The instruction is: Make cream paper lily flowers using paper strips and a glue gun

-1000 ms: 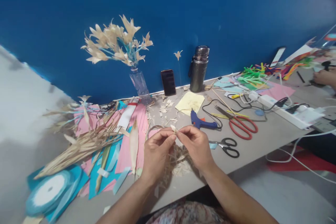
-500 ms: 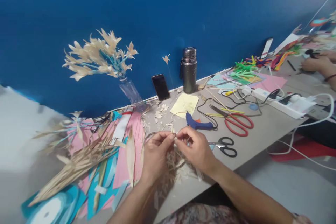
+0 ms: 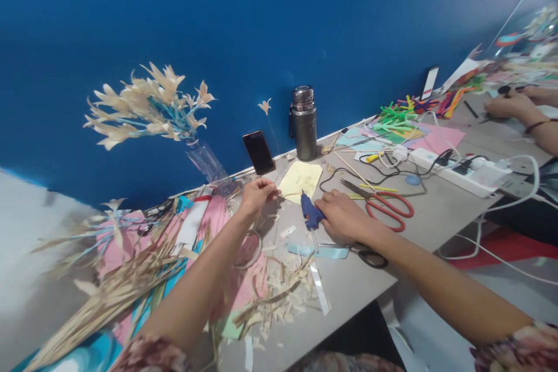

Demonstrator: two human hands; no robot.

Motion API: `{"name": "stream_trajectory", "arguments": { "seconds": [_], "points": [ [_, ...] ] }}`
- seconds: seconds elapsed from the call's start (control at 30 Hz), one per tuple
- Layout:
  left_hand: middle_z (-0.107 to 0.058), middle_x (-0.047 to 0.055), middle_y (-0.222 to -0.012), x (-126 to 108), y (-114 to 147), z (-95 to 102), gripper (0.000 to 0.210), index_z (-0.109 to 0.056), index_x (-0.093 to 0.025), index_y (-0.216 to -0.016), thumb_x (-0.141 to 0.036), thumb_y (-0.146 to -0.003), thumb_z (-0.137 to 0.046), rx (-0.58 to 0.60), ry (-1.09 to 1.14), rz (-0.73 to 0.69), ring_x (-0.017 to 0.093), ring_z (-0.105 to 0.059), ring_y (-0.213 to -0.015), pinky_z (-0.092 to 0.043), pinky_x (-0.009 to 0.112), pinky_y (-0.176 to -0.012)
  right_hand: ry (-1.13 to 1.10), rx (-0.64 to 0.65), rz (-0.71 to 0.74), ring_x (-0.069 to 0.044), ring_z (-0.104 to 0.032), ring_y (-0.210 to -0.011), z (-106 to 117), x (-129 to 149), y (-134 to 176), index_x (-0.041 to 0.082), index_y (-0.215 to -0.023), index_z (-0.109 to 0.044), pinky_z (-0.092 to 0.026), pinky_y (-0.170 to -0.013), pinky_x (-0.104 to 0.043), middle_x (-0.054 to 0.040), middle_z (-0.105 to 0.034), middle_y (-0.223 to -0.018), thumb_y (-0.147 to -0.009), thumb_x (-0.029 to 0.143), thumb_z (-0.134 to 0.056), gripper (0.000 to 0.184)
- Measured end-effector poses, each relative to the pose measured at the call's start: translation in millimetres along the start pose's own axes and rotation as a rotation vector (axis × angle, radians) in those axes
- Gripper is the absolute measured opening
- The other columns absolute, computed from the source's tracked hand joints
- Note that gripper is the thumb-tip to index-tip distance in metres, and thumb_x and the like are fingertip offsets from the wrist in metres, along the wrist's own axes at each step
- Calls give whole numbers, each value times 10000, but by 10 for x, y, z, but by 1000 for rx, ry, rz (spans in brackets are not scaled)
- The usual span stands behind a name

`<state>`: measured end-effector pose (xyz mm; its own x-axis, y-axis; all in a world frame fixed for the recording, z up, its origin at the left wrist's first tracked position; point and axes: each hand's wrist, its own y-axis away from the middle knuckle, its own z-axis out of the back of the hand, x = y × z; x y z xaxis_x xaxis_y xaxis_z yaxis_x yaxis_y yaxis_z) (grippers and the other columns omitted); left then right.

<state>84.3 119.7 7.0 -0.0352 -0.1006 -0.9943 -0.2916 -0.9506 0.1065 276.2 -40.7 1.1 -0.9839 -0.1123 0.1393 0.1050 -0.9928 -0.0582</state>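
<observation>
My right hand (image 3: 342, 215) is closed around the blue hot glue gun (image 3: 310, 211), whose nozzle points at a yellow paper square (image 3: 307, 177). My left hand (image 3: 257, 196) is pinched near that paper's left edge; whatever lies between its fingertips is too small to make out. Red-handled scissors (image 3: 392, 206) rest just beyond my right hand. Under my right wrist are black-handled scissors (image 3: 372, 258), partly hidden. Pale husk scraps (image 3: 279, 288) are spread on the table between my forearms, with a light blue strip (image 3: 322, 251) above them.
Cream husk flowers (image 3: 148, 104) stand in a clear bottle (image 3: 204, 160). A phone (image 3: 258, 152) and flask (image 3: 304, 128) are by the blue wall. Dried husks (image 3: 113, 288) cover the left side. A power strip (image 3: 453, 171) with cords lies right; another person's hands (image 3: 508, 106) work beyond.
My hands, together over the scraps before, have moved apart. The right has gone to the glue gun and turned it; the left has moved forward to the yellow paper.
</observation>
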Motion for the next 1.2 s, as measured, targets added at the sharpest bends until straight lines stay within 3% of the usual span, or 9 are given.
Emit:
{"name": "stream_trajectory", "arguments": {
  "seconds": [0.13,0.27,0.37,0.5,0.63,0.77,1.03,1.2],
  "points": [
    [-614,8,-510,164,-233,-61,343,-562,-148,-645,-175,-638,-903,-42,-25,65,161,-677,-533,-528,255,-541,-121,-33,31,-320,-550,-1065,11,-80,24,167,-1142,-690,-416,-916,-419,-163,-649,-1102,-919,234,-575,260],
    [-627,14,-524,200,-249,-22,362,-550,-151,-649,-201,-638,-908,-29,-25,73,137,-646,-500,-510,236,-510,-494,-177,27,-291,-566,-1104,55,-287,18,165,-1219,-662,-428,-972,-414,-140,-647,-1171,-913,218,-563,326],
    [-640,15,-542,92,-149,24,349,-581,-145,-677,-267,-639,-906,46,3,19,82,-554,-451,-403,177,-447,-944,-234,-40,-243,-628,-952,116,-408,-2,185,-1194,-674,-484,-817,-346,-96,-693,-1073,-934,312,-569,308],
    [-633,-5,-587,-102,122,50,399,-619,-153,-763,-390,-622,-907,190,69,-73,80,-541,-514,-360,168,-471,-1352,-227,-73,-154,-568,-664,198,-374,37,154,-996,-745,-422,-581,-252,-43,-663,-791,-936,520,-594,400],
    [-624,-21,-621,-205,431,11,367,-609,-173,-795,-397,-684,-878,262,126,-167,85,-546,-527,-361,180,-486,-1428,-180,33,-123,-499,-572,249,-244,147,147,-950,-771,-371,-511,-226,-16,-604,-685,-895,562,-660,433],
    [-627,-20,-655,-241,598,-16,317,-631,-171,-797,-372,-717,-862,218,117,-240,75,-536,-514,-334,174,-468,-1527,-150,100,-183,-597,-755,249,-179,242,161,-1052,-775,-457,-621,-259,-84,-693,-895,-913,553,-646,435],
    [-613,-15,-628,-199,623,-11,301,-649,-166,-766,-364,-709,-868,202,102,-255,70,-486,-489,-307,183,-456,-1494,-136,132,-197,-604,-771,215,-161,275,168,-1091,-770,-462,-645,-276,-83,-694,-890,-928,562,-619,453],
    [-580,-24,-601,-154,625,-11,291,-653,-163,-768,-362,-725,-860,232,119,-268,65,-459,-482,-299,185,-458,-1500,-89,95,-199,-612,-834,185,-167,261,170,-1085,-766,-472,-672,-268,-102,-708,-1007,-924,553,-632,437]
  ]
}}
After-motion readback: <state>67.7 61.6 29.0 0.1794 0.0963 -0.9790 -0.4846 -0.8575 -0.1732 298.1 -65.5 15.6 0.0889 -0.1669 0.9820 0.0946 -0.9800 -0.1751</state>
